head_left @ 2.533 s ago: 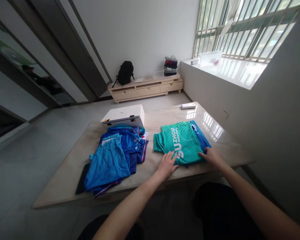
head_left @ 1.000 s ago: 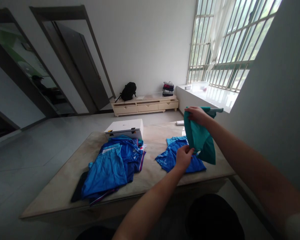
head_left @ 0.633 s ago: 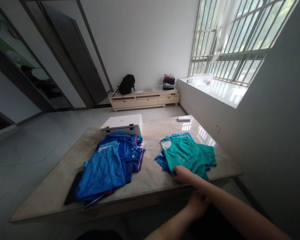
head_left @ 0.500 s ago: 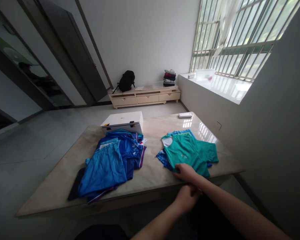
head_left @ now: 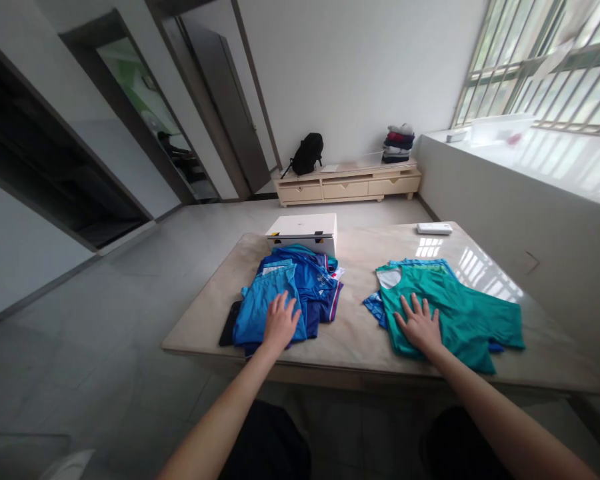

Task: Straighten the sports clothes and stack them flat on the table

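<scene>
The green shirt (head_left: 457,303) lies spread near the table's (head_left: 353,300) near edge, in the right half; the right hand (head_left: 421,327) lies on it, palm down, fingers apart; its grip is wide open and has hold of nothing. The left hand (head_left: 281,322) is at the light blue shorts (head_left: 260,303), over by the near left part of the table; its grip is open too, with no cloth pinched in it; whether its palm presses down is hard to tell.

The table top looks shiny, so cloth may slip; if the right hand presses and pulls toward the near edge, the green shirt could slide off there, since one sleeve already lies close to it; the blue cloth (head_left: 375,307) underneath could bunch up or come along, because the hand's weight is on both.

On the left, a pull on the shorts could drag the dark blue shirt (head_left: 316,277) under them; the black flat thing (head_left: 229,323) pokes out toward the near left corner, and a sideways tug might knock it off; a hard push toward the far edge could bump the white box (head_left: 300,227) behind.
</scene>
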A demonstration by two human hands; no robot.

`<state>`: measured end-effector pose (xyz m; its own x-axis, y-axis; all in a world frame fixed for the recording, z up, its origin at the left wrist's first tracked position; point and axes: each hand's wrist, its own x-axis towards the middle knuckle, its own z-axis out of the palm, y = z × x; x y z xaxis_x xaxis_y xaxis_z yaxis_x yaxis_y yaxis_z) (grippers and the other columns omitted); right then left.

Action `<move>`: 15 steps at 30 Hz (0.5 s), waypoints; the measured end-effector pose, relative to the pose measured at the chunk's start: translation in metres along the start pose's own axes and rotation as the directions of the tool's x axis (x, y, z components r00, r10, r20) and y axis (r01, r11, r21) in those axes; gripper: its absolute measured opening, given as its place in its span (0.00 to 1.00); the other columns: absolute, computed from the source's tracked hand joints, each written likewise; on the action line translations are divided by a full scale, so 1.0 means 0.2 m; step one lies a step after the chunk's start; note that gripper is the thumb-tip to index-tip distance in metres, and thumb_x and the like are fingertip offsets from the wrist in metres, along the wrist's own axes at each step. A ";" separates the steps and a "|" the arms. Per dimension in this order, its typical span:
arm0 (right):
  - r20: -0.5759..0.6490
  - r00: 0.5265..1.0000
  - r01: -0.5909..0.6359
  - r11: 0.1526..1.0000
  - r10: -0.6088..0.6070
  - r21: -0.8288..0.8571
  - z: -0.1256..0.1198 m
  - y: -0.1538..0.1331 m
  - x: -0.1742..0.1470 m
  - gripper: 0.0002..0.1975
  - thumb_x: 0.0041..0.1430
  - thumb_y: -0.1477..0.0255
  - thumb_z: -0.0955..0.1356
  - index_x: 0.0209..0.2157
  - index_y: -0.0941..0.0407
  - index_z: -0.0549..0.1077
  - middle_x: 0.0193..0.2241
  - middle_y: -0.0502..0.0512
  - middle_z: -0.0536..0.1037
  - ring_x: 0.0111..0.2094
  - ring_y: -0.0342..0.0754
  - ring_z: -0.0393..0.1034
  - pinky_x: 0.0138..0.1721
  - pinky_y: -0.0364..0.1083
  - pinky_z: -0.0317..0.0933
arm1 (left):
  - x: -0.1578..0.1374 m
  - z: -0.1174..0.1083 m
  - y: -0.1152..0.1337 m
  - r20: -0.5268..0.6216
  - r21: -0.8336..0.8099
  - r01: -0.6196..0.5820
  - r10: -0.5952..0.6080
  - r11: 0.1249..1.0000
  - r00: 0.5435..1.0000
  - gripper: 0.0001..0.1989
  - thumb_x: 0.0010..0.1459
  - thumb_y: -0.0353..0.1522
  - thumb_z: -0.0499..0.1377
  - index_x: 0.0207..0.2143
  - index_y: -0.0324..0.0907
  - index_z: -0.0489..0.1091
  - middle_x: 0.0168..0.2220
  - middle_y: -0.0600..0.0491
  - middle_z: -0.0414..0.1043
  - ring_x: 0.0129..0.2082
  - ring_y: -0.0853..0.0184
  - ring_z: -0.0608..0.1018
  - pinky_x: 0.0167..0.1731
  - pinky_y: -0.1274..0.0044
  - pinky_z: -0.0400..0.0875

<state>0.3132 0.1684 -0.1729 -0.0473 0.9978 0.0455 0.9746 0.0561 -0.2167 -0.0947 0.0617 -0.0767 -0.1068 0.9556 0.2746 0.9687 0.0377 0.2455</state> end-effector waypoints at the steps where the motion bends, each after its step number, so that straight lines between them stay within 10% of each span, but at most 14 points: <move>1: -0.005 1.000 0.002 1.000 -0.002 -0.020 0.02 0.03 0.04 0.34 0.70 0.50 0.54 0.72 0.48 0.53 0.74 0.57 0.45 0.73 0.68 0.34 0.68 0.70 0.33 | 0.01 0.00 -0.11 -0.017 0.049 0.080 -0.079 0.996 0.997 0.25 0.67 0.39 0.55 0.61 0.36 0.70 0.68 0.35 0.59 0.69 0.43 0.60 0.65 0.51 0.56; 9: -0.011 0.999 0.037 0.981 -0.036 0.189 -0.02 0.17 0.15 0.36 0.64 0.53 0.59 0.69 0.52 0.61 0.73 0.59 0.50 0.73 0.67 0.37 0.68 0.71 0.33 | -0.14 0.15 -0.41 -0.079 0.002 0.145 -0.144 0.989 0.986 0.22 0.67 0.39 0.56 0.59 0.39 0.72 0.64 0.41 0.67 0.66 0.50 0.66 0.63 0.61 0.63; 15: -0.089 0.990 -0.010 0.693 0.108 0.721 -0.16 0.04 -0.06 0.31 0.56 0.54 0.65 0.54 0.59 0.76 0.66 0.68 0.64 0.69 0.65 0.52 0.69 0.61 0.43 | -0.15 0.02 -0.36 -0.164 -0.092 0.097 -0.111 0.991 0.980 0.10 0.66 0.35 0.58 0.36 0.40 0.78 0.38 0.46 0.79 0.43 0.57 0.79 0.46 0.68 0.72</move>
<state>0.3294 0.1557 -0.1432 0.0777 0.9910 0.1087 0.5185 0.0530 -0.8534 -0.1597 0.0308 -0.1065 -0.2492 0.8845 0.3945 0.9289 0.1030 0.3557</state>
